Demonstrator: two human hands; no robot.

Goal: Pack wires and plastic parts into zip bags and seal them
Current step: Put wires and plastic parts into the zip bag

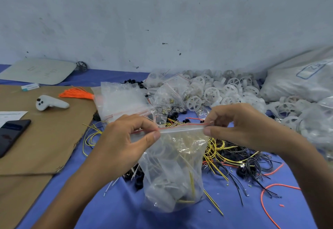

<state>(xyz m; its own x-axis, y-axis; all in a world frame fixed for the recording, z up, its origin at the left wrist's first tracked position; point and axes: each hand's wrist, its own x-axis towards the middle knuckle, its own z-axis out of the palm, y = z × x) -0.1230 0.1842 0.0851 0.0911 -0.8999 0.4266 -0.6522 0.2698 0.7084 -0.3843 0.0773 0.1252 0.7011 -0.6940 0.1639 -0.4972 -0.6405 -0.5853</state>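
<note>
We log a clear zip bag point(173, 171) with a red seal stripe. Bench point(111, 210) cloth is blue. On it: yellow wires point(216, 149), black wires point(252, 160), orange wire point(261, 200). Plastic wheels point(232, 84) translucent white. Cardboard sheet point(45, 138) brown; phone point(12, 133) black; controller point(50, 103) white with black buttons. Wall point(162, 12) pale grey-blue, dark-flecked.

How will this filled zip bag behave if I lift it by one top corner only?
Probably floppy: the zip bag is thin clear film, sagging below the red strip that the left hand and right hand pinch taut. Likely bottom-heavy, since the parts sit low in it. The film looks glossy, so it may slip from a light pinch.
</note>
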